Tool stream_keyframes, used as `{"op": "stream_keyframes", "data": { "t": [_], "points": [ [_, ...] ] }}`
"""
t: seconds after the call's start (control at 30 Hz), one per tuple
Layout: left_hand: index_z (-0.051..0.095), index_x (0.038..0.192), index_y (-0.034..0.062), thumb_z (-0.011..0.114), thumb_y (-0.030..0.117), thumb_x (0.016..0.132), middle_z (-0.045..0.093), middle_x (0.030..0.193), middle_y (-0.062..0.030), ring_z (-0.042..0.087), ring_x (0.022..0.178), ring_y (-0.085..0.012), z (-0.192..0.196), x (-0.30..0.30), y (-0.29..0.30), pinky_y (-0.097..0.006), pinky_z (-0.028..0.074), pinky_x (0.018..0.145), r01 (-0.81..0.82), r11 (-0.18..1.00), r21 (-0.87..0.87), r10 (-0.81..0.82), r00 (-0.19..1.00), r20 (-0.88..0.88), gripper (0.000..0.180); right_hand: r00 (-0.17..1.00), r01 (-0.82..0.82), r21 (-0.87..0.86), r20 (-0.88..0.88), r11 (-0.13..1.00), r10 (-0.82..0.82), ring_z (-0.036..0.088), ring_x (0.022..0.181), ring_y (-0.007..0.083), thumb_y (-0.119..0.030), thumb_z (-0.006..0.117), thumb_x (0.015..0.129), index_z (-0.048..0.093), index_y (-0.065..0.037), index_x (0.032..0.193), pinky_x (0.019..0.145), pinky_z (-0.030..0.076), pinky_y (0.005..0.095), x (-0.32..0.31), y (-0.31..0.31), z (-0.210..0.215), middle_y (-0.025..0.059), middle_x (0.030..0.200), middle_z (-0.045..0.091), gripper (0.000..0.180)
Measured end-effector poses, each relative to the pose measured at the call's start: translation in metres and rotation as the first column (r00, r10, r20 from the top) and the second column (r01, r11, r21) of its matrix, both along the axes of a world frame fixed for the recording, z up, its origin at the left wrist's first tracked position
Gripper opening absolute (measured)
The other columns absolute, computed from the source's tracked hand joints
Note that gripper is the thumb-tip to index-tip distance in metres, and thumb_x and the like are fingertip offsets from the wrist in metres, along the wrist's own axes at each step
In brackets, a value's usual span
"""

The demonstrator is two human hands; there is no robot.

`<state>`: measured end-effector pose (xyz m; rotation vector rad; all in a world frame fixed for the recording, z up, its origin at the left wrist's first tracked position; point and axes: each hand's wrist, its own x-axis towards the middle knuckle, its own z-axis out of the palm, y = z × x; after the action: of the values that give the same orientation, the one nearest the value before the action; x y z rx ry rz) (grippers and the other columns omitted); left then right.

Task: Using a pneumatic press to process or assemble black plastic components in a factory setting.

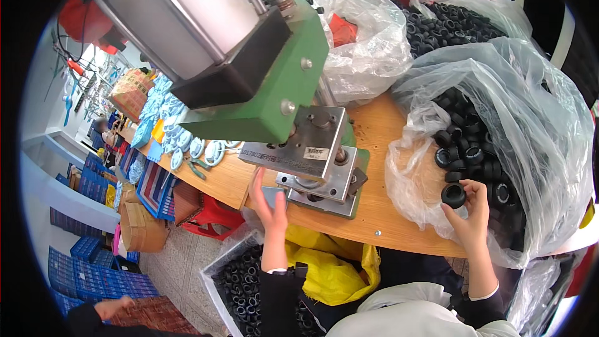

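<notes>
My right hand [472, 213] pinches a small black toy tyre [453, 195] between thumb and fingers, at the edge of a clear plastic bag [530, 106]. More loose black tyres [474, 156] lie heaped in that bag's mouth. My left hand [269, 205] is raised beside the near left side of a steel press die [299, 143], fingers stretched out and apart, with nothing seen in it. The die sits under the green press head [262, 97] on the wooden table [374, 212]. Its steel blocks hide part of the space between them.
Below the table stands a bin [240, 287] of black rings, beside a yellow sack [331, 265]. Another bag [368, 37] and a tyre heap [449, 25] lie behind. Pliers [198, 171] rest near light-blue parts [178, 140]. Other people's hands [115, 307] show lower left and at the top.
</notes>
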<state>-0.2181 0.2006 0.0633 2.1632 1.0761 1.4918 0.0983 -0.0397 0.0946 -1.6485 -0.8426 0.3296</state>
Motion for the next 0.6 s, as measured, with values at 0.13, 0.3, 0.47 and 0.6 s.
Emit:
{"op": "stream_keyframes", "data": {
  "t": [0.13,0.3,0.47,0.6],
  "points": [
    [0.05,0.117,-0.0016,0.069,0.011,0.075,0.055,0.115,-0.0162,0.051,0.111,-0.0251,0.055,0.062,-0.016,-0.037,0.038,0.095,0.119,0.993,-0.002,-0.118,0.985,0.128,0.047,0.994,-0.1,0.034,-0.032,0.994,0.101,0.054,0.103,0.0174,0.01,0.072,0.064,0.035,-0.004,0.097,0.091,0.045,0.0307,-0.012,0.013,0.004,0.0127,0.112,0.049,0.052],
    [0.055,0.103,-0.0016,0.075,0.008,0.069,0.064,0.093,-0.0103,0.062,0.088,-0.0215,0.067,0.092,-0.014,-0.034,0.048,0.078,0.252,0.923,-0.291,-0.163,0.941,0.296,0.04,0.981,-0.187,0.076,-0.035,0.979,0.19,0.055,0.103,0.0184,0.009,0.072,0.065,0.035,-0.002,0.099,0.091,0.046,0.031,-0.037,0.024,0.012,0.0142,0.113,0.049,0.052],
    [0.054,0.106,-0.0033,0.077,0.013,0.071,0.063,0.095,-0.0159,0.063,0.087,-0.0289,0.044,0.086,-0.02,-0.035,0.048,0.077,0.056,0.993,-0.104,-0.03,0.971,0.237,0.045,0.957,-0.291,0.08,0.038,0.953,0.288,0.058,0.1,0.0194,0.005,0.072,0.067,0.04,0.0,0.105,0.089,0.047,0.0306,-0.056,0.035,0.021,0.0153,0.111,0.054,0.05],
    [0.054,0.109,-0.0027,0.078,0.01,0.07,0.061,0.103,-0.0154,0.061,0.092,-0.0262,0.029,0.073,-0.037,-0.033,0.047,0.081,-0.069,0.992,-0.105,0.101,0.932,0.349,0.049,0.901,-0.433,0.142,0.063,0.89,0.428,0.058,0.101,0.0195,0.001,0.072,0.069,0.046,0.001,0.118,0.087,0.047,0.0309,-0.085,0.058,0.027,0.0133,0.11,0.057,0.055]
  ]
}}
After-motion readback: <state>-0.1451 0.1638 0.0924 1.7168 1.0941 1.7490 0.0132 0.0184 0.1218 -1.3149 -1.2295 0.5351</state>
